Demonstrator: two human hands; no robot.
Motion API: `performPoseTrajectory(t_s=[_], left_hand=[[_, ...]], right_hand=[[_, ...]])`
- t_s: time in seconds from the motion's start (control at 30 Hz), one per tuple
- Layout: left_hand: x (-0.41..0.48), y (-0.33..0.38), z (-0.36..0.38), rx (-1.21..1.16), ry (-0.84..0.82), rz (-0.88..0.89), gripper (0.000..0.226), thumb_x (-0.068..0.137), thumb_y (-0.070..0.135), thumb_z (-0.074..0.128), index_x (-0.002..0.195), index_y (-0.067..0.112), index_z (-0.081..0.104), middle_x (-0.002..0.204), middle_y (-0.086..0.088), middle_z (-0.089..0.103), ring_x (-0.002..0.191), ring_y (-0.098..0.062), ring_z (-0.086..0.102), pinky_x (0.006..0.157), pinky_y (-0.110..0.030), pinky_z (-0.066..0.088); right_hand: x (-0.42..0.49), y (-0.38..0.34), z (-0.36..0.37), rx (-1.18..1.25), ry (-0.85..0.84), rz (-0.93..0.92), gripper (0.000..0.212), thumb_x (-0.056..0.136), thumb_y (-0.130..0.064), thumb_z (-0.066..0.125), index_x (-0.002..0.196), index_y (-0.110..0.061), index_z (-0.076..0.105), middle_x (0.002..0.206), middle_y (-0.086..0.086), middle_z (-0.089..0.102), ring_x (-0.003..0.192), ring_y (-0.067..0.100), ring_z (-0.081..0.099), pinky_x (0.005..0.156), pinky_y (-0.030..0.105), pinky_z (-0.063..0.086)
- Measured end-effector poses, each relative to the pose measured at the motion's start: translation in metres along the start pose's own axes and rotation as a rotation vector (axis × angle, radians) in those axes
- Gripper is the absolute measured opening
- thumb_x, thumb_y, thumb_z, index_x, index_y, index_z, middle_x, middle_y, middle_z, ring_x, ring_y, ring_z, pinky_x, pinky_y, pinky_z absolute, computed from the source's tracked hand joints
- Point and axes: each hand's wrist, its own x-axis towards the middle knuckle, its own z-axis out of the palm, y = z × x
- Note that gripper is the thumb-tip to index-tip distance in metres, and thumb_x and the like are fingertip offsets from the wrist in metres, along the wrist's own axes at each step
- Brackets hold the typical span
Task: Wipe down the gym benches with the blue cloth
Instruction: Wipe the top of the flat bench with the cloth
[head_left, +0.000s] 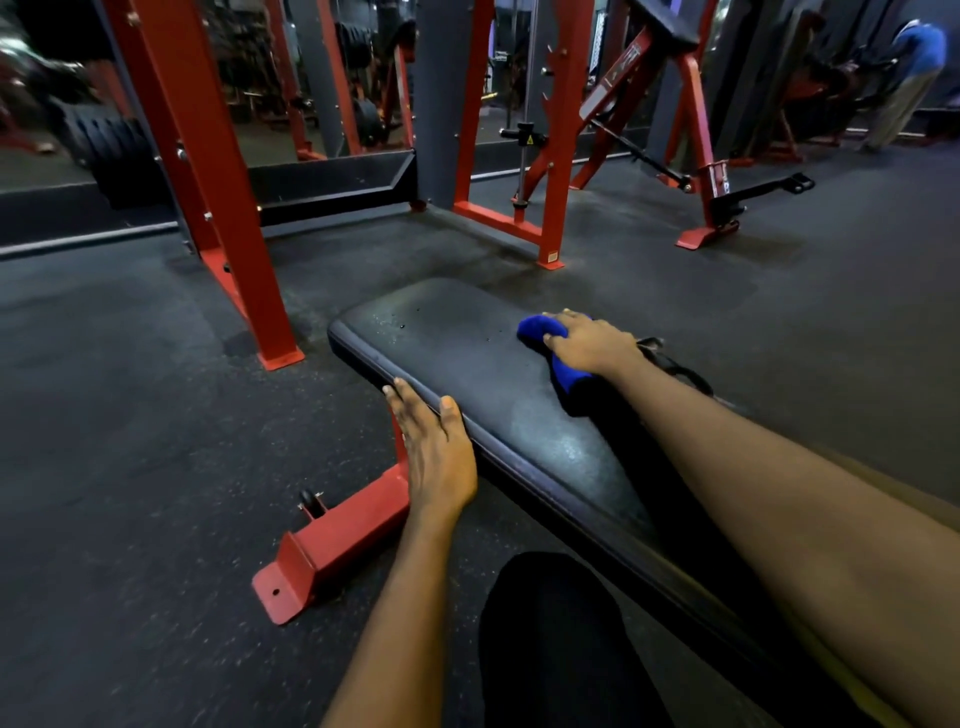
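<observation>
on the far side of the black padded flat bench (457, 358), my right hand (589, 347) presses the bunched blue cloth (535, 330) down, fingers and thumb curled over it. my left hand (439, 457) lies flat on the near edge, fingers straight, holding nothing. behind, a yellow warning triangle sticker (529, 139) sits on a black clamp (515, 133) of the red steel rack (566, 156), print too small to read.

A dark speckled rubber floor (130, 415) spreads all around. A red steel rack upright (208, 171) stands bolted at left, with a stack of black weight plates (104, 140) behind it. A red angled machine frame (693, 156) stands at right, beside a grey square column (441, 104). Far right, a person in a blue top (917, 57) bends over.
</observation>
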Motion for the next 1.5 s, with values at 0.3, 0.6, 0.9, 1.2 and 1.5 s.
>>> performPoseTrajectory(t_s=[0.3,0.6,0.9,1.2,1.5], left_hand=[[0.082,0.023,-0.020,-0.123,0.184,-0.263,0.070,0.105,0.044,0.022,0.155,0.004,-0.004,0.162,-0.020,-0.004,0.151,-0.029,0.002,0.120,-0.037,0.005],[0.101,0.001,-0.007,-0.103,0.260,-0.198,0.068,0.104,0.046,0.020,0.156,0.009,-0.004,0.163,-0.012,-0.011,0.151,-0.025,-0.003,0.123,-0.040,0.004],[0.101,-0.003,-0.005,-0.100,0.270,-0.200,0.068,0.103,0.051,0.017,0.156,0.014,-0.005,0.163,-0.007,-0.011,0.151,-0.025,-0.001,0.123,-0.044,0.007],[0.100,-0.001,-0.007,-0.096,0.254,-0.198,0.067,0.103,0.050,0.017,0.156,0.014,-0.005,0.163,-0.008,-0.011,0.151,-0.026,0.001,0.122,-0.044,0.009],[0.097,0.003,-0.012,-0.107,0.222,-0.203,0.068,0.104,0.047,0.019,0.156,0.011,-0.006,0.163,-0.012,-0.014,0.151,-0.026,-0.003,0.121,-0.039,0.005]], right_hand=[[-0.039,0.020,0.012,-0.059,-0.019,-0.103,0.056,0.100,-0.055,0.035,0.152,-0.048,0.018,0.164,-0.016,0.009,0.152,0.020,0.008,0.120,0.053,0.014],[0.057,-0.027,0.008,-0.043,-0.021,-0.074,0.055,0.100,-0.055,0.034,0.152,-0.046,0.022,0.163,-0.011,0.017,0.146,0.032,0.028,0.116,0.052,0.023],[0.027,0.019,0.010,0.020,-0.037,-0.335,0.056,0.097,-0.050,0.046,0.150,-0.043,0.031,0.162,-0.005,0.022,0.150,0.020,0.021,0.122,0.043,0.016],[0.009,-0.020,0.017,-0.035,0.031,-0.461,0.053,0.101,-0.040,0.047,0.152,-0.034,0.033,0.161,-0.009,0.025,0.149,0.014,0.019,0.121,0.027,0.006],[0.057,-0.033,0.013,-0.038,0.001,-0.198,0.052,0.100,-0.048,0.044,0.150,-0.039,0.033,0.163,-0.009,0.021,0.150,0.023,0.020,0.121,0.047,0.019]])
